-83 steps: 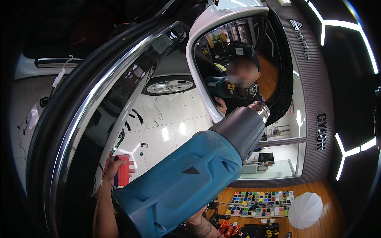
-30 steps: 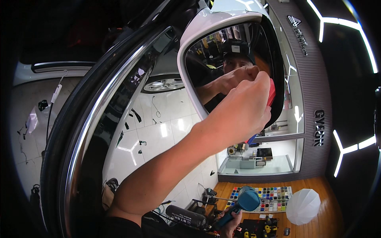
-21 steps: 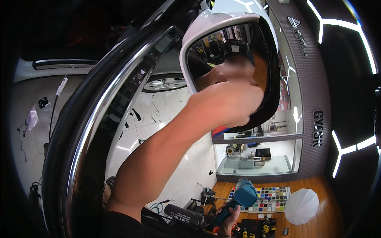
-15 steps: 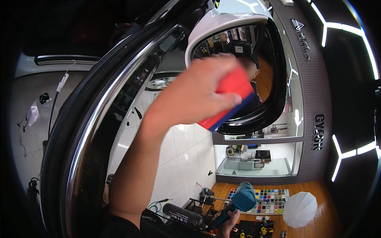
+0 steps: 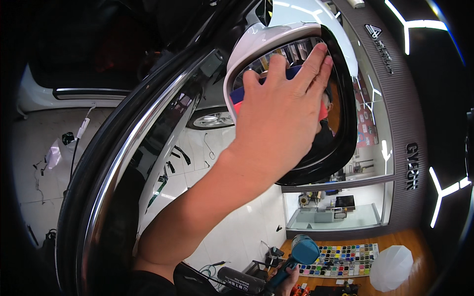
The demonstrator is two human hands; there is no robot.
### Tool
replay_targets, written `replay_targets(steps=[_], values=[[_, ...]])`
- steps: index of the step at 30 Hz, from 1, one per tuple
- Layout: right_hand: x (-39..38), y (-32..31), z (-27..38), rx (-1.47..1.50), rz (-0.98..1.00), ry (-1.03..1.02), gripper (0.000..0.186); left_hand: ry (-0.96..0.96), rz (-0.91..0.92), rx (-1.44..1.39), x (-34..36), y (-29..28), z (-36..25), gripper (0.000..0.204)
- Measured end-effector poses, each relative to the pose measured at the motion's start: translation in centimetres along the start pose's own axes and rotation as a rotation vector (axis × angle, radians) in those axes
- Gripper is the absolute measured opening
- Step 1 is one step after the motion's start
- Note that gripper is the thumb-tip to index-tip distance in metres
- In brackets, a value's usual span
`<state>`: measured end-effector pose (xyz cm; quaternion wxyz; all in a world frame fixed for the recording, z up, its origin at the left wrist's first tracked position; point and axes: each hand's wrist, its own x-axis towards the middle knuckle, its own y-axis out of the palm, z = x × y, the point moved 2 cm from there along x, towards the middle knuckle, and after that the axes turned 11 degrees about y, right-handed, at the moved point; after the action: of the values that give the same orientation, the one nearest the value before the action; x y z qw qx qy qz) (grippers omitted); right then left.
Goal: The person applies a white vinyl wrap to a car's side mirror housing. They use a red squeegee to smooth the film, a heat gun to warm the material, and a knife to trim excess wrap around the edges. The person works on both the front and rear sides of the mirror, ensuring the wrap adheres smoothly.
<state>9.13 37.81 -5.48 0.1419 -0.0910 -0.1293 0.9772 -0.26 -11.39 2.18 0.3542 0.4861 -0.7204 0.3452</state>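
Note:
My left hand (image 5: 281,108) lies over the glass of a car's side mirror (image 5: 340,143), fingers spread and bent around a flat red and dark-blue squeegee (image 5: 237,95). Most of the squeegee is hidden beneath the palm; its blue edge shows between the fingers. The mirror has a white housing and a black rim. Low in the picture, my right hand (image 5: 290,282) grips the handle of a teal heat gun (image 5: 304,250), held below and apart from the mirror.
To the left stands the car door's window frame (image 5: 116,165) with its chrome strip. A black cylinder (image 5: 242,280) is near the lower edge. Beyond the heat gun are a board of coloured samples (image 5: 345,259) and a white faceted object (image 5: 391,268). Cables and scraps lie on the tiles.
My left hand has swung up from in front of the mirror's lower part onto its glass, bringing the squeegee with it. The right hand still holds the heat gun. The view has shifted slightly.

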Motion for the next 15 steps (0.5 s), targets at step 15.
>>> replay_targets(steps=[15], values=[[6.2,4.3,0.9,0.083,0.225,0.133,0.049,0.032,-0.013,0.055,1.7,0.5,-0.5,0.033]])
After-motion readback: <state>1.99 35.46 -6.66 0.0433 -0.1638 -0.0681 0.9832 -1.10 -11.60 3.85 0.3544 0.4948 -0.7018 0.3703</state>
